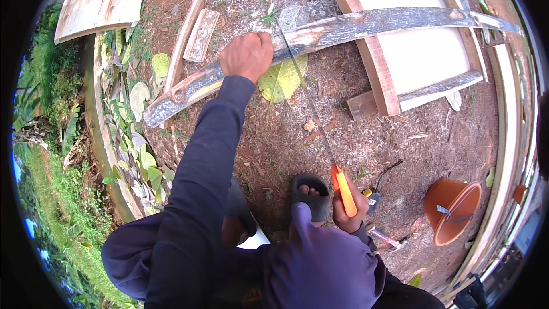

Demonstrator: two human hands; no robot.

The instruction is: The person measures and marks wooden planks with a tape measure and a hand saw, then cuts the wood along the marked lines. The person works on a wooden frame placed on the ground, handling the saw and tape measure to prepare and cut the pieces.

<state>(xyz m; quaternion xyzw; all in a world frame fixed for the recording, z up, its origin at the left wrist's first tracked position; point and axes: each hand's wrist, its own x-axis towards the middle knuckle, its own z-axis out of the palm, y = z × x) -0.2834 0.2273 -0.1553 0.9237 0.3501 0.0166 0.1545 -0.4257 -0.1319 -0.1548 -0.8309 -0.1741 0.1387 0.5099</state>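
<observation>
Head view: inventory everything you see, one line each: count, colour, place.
Wooden pole: 1, grey, across the upper half
Handsaw: 1, orange handle, against the pole
Framed panel: 1, white, upper right
Board: 1, pale, upper left
Short timbers: 2, brown, near pole's left end
Long planks: several, pale, right edge
Bucket: 1, terracotta, right side
Hammer: 1, reddish, lower right
Unclear small item: 1, black and yellow, near hammer
Leaves: many, green and yellowish, scattered
Plants: many, green, left edge
Sandals: 2, dark, lower centre
Left hand: 1, dark-sleeved, on pole
Right hand: 1, dark-sleeved, on handsaw
</observation>
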